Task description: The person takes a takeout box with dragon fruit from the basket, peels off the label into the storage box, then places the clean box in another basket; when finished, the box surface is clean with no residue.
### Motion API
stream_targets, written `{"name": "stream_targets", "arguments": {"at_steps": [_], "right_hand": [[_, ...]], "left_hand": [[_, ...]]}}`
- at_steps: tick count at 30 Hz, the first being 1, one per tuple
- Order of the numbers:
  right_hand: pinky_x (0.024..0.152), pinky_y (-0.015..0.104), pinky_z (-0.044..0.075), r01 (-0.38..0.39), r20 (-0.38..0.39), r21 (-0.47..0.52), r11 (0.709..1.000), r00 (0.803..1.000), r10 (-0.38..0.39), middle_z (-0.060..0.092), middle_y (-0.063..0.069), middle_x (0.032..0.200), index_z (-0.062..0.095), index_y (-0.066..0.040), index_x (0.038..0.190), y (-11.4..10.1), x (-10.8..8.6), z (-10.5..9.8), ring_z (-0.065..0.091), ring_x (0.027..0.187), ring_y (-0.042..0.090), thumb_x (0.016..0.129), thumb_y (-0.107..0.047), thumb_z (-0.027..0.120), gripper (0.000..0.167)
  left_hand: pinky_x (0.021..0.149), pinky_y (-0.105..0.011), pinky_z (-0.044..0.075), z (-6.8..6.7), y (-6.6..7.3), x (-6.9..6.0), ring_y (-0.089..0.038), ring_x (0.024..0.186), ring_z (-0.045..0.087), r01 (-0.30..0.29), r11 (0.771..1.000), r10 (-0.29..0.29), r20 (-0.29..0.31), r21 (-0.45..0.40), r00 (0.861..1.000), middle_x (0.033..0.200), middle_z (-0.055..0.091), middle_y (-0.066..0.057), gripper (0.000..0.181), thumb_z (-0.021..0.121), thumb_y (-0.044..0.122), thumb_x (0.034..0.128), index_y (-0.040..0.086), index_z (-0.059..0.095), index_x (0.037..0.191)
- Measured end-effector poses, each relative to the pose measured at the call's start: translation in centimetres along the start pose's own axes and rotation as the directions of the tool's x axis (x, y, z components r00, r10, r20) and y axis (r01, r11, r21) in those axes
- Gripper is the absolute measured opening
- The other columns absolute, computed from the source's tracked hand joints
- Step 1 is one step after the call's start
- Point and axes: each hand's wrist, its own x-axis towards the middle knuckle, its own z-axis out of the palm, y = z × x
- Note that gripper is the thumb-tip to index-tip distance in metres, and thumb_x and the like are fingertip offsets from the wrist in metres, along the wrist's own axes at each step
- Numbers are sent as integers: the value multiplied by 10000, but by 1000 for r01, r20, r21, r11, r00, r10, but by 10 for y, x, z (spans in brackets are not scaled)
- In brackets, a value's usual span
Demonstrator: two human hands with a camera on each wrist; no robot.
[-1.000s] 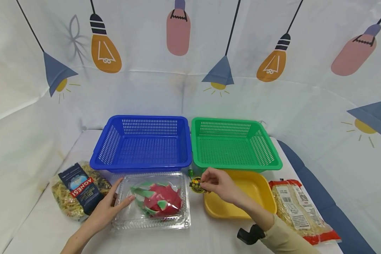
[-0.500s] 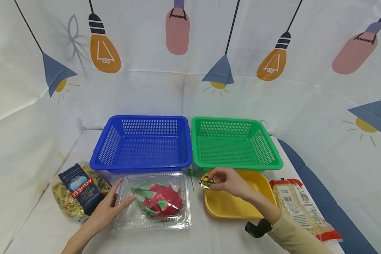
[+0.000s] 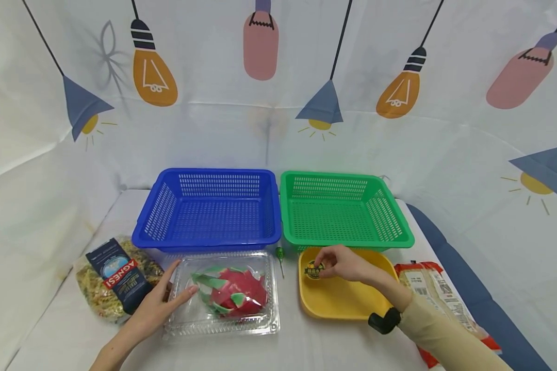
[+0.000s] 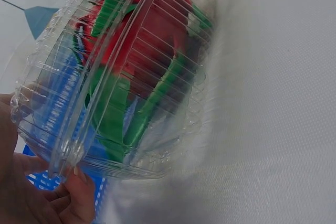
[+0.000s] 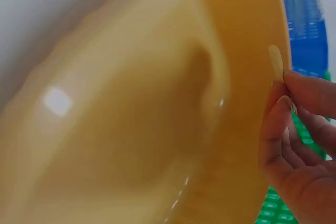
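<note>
A pasta bag (image 3: 118,281) is lying at far left on the counter (image 3: 204,353). The left hand (image 3: 152,312), its grip spread, is resting against the left side of a clear box (image 3: 271,304) that is holding a dragon fruit (image 3: 241,293). A screwdriver (image 3: 280,255) is lying just beyond. A sticker (image 3: 312,270) is showing over the left end of a yellow tray (image 3: 343,304), the right hand's (image 3: 345,265) grip pinching it. A noodle bag (image 3: 441,288) is lying rightmost.

At the right edge of the worktop (image 3: 283,345), your sleeve (image 3: 447,335) hides part of the red-trimmed noodle bag (image 3: 431,286); its fine print is unreadably small. Your right hand (image 3: 345,265) covers one side of the round gold-and-black sticker (image 3: 311,270). The left wrist view cuts off your left hand (image 4: 42,198) and the clear clamshell box (image 3: 223,326); the right wrist view crops and blurs the yellow tray (image 5: 247,77).
</note>
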Motion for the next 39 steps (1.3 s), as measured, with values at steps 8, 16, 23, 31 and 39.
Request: {"name": "stream_targets", "arguments": {"at_steps": [8,16,23,31,39], "right_hand": [[664,246,479,32,123,-70,997,992,-23,672,83,892,699,-3,1009,6,13,-4,553,749,143,875,13,681,136],[684,243,448,34,225,-170,985,974,5,654,87,924,694,-27,1007,15,22,-2,506,766,118,885,44,647,148],[670,236,416,21,235,-230,973,971,35,614,57,887,685,-39,981,18,27,3,471,751,106,821,59,671,188],[615,213,395,106,235,-373,922,972,-17,563,18,794,654,-66,908,14,31,10,438,690,73,756,100,683,227],[594,205,365,115,222,-485,867,975,-6,538,-44,738,605,-103,867,14,37,17,437,646,53,908,-114,712,115]], "left_hand": [[528,-327,399,1,0,-1,-182,638,428,6,1000,-6,-5,-4,1000,857,478,-84,935,616,498,959,212,24,1623],[534,-316,404,1,1,-2,-172,638,429,-4,1000,4,-13,-8,1000,853,489,-85,932,625,505,950,225,44,1622],[542,-315,403,0,2,-3,-177,658,433,-3,1000,3,-17,-10,1000,865,491,-91,927,628,493,950,218,52,1622],[544,-316,409,0,1,-3,-182,667,437,3,1000,-3,-20,-11,1000,878,494,-96,931,634,489,947,216,55,1622],[540,-316,409,1,1,-3,-183,660,435,5,1000,-5,-15,-15,1000,874,490,-97,931,634,489,947,220,53,1622]]}}
